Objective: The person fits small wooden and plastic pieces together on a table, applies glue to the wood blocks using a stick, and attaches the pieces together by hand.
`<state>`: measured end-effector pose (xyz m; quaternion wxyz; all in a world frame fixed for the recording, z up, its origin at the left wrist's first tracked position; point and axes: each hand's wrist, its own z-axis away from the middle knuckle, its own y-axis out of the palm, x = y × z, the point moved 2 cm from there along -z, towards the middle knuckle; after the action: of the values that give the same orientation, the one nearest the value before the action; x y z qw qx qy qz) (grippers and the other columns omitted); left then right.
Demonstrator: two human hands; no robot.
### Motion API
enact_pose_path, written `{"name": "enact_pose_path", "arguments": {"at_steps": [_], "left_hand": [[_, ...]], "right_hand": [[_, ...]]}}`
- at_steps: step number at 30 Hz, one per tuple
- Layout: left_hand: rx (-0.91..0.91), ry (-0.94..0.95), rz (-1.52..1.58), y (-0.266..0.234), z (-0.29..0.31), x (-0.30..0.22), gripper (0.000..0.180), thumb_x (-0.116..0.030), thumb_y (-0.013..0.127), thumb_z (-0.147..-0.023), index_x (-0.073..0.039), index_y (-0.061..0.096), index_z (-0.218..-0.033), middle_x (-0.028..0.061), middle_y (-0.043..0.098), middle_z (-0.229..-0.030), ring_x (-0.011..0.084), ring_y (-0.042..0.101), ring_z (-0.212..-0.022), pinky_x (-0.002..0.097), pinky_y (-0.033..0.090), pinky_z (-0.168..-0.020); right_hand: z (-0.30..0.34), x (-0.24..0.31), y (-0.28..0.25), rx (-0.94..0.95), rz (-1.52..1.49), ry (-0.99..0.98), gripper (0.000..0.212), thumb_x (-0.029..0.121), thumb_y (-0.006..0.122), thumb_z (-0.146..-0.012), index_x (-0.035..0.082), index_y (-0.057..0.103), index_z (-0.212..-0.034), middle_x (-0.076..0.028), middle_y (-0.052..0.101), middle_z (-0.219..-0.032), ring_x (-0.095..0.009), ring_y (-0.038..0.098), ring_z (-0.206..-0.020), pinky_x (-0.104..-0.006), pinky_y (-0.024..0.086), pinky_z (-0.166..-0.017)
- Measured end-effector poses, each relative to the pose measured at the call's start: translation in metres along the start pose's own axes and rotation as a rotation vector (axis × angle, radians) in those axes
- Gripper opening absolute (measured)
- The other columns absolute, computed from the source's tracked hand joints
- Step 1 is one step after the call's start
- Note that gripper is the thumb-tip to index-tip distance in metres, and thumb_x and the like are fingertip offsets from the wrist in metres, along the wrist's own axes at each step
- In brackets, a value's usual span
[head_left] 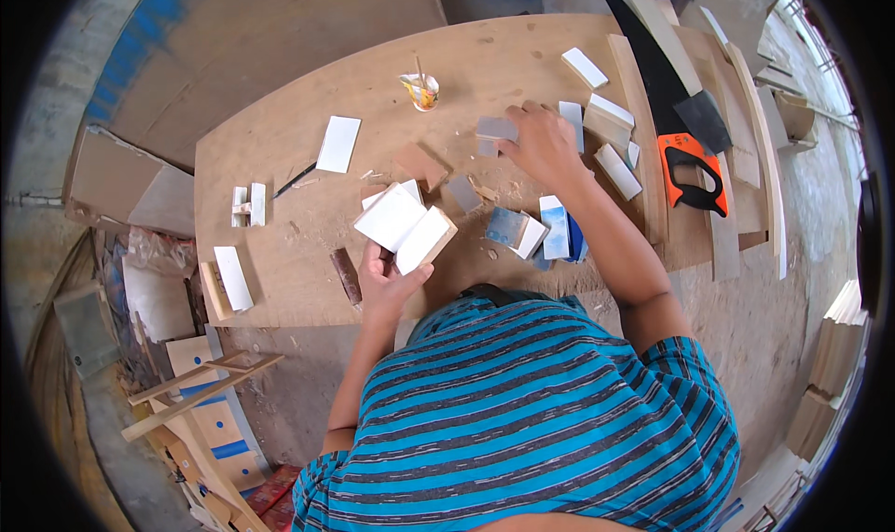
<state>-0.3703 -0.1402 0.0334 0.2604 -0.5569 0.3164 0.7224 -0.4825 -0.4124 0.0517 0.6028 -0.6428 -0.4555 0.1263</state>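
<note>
My left hand (384, 288) is closed around a small assembly of white-faced wooden pieces (390, 218), its edges bare wood, held over the near part of the table. Farther right, my right hand (545, 145) reaches across the tabletop. Its thumb and fingers pinch a small grey rectangular piece (491, 133), whose material I cannot make out. Beside that hand are several white-faced wood blocks (609, 120). Between my hands lie a brown flat piece (421, 165), a small grey square (463, 194) and wood shavings (485, 193).
A paper cup (422, 94) with a stick in it stands at the back of the wooden table (280, 140). An orange-handled handsaw (692, 170) lies on boards at the right. A brown rod-shaped tool (346, 276) and blue-and-white blocks (555, 229) lie near the front edge.
</note>
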Motion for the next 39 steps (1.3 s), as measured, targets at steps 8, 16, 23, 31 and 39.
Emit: {"name": "enact_pose_path", "arguments": {"at_steps": [8, 16, 23, 31, 39], "left_hand": [[-0.029, 0.057, -0.037, -0.008, 0.001, 0.0, 0.074, 0.005, 0.075, -0.064, 0.004, 0.041, -0.13, 0.0149, 0.054, -0.122, 0.0225, 0.055, -0.114, 0.0341, 0.046, -0.097], [-0.046, 0.011, -0.066, -0.017, -0.001, -0.003, 0.075, 0.005, 0.075, -0.065, 0.004, 0.04, -0.132, 0.015, 0.053, -0.123, 0.0227, 0.054, -0.114, 0.0346, 0.045, -0.098], [0.021, 0.004, -0.029, 0.003, -0.007, -0.01, 0.078, 0.005, 0.074, -0.065, 0.003, 0.038, -0.134, 0.0153, 0.053, -0.123, 0.0227, 0.054, -0.115, 0.035, 0.045, -0.098], [0.015, 0.022, -0.04, 0.006, -0.002, -0.008, 0.077, 0.004, 0.075, -0.065, 0.004, 0.038, -0.133, 0.0156, 0.053, -0.124, 0.0235, 0.054, -0.117, 0.0359, 0.044, -0.1], [0.057, 0.054, 0.023, 0.021, 0.003, -0.023, 0.079, 0.0, 0.078, -0.065, 0.005, 0.038, -0.133, 0.0153, 0.054, -0.123, 0.0236, 0.054, -0.116, 0.0359, 0.044, -0.1]], "right_hand": [[-0.008, -0.023, 0.003, -0.118, -0.074, -0.065, 0.036, 0.023, 0.074, -0.072, 0.011, 0.068, -0.106, -0.01, 0.063, -0.105, -0.03, 0.06, -0.096, -0.0415, 0.05, -0.082], [0.021, -0.074, -0.025, 0.228, -0.09, -0.087, 0.045, 0.009, 0.068, -0.069, 0.008, 0.064, -0.114, -0.01, 0.059, -0.121, -0.03, 0.05, -0.116, -0.0392, 0.045, -0.096], [0.026, -0.079, -0.019, 0.166, -0.106, -0.161, 0.043, 0.001, 0.064, -0.068, 0.008, 0.064, -0.11, -0.011, 0.061, -0.113, -0.03, 0.052, -0.112, -0.04, 0.045, -0.095], [0.041, -0.076, -0.018, 0.179, -0.512, -0.098, 0.037, -0.005, 0.064, -0.07, 0.006, 0.062, -0.105, -0.009, 0.065, -0.092, -0.025, 0.063, -0.081, -0.0311, 0.05, -0.075], [0.061, -0.042, -0.017, 0.381, -1.864, 0.33, 0.039, 0.001, 0.07, -0.081, 0.006, 0.055, -0.116, -0.002, 0.063, -0.102, -0.012, 0.062, -0.094, -0.0287, 0.051, -0.085]]}}
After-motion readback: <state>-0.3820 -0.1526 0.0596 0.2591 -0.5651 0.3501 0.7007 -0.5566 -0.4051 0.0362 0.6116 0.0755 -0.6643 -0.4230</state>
